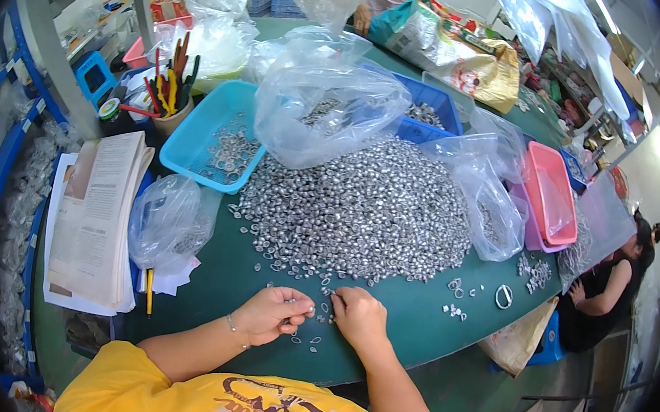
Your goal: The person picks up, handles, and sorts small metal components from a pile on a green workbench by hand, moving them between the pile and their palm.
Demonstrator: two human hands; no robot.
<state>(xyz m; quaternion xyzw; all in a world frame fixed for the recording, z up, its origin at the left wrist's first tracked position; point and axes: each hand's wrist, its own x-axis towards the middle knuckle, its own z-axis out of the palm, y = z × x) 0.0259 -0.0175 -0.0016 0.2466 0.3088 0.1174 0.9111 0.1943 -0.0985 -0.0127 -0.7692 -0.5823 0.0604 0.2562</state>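
A large heap of small shiny silver metal pieces (362,209) covers the middle of the green table (243,342). Just in front of it, my left hand (274,317) is raised a little, thumb and forefinger pinched on a small silver metal piece (311,309). My right hand (360,319) rests at the heap's near edge with its fingers bent together; whatever they hold, if anything, is hidden. Between and below both hands lie a few loose open silver rings (315,340).
On the left are a blue tray (176,141) of rings, a stack of papers (95,221) and a pot of pliers (170,121). Plastic bags (324,109) stand behind the heap. Pink trays (544,196) sit at the right. Another person (606,291) sits beyond the table's right edge.
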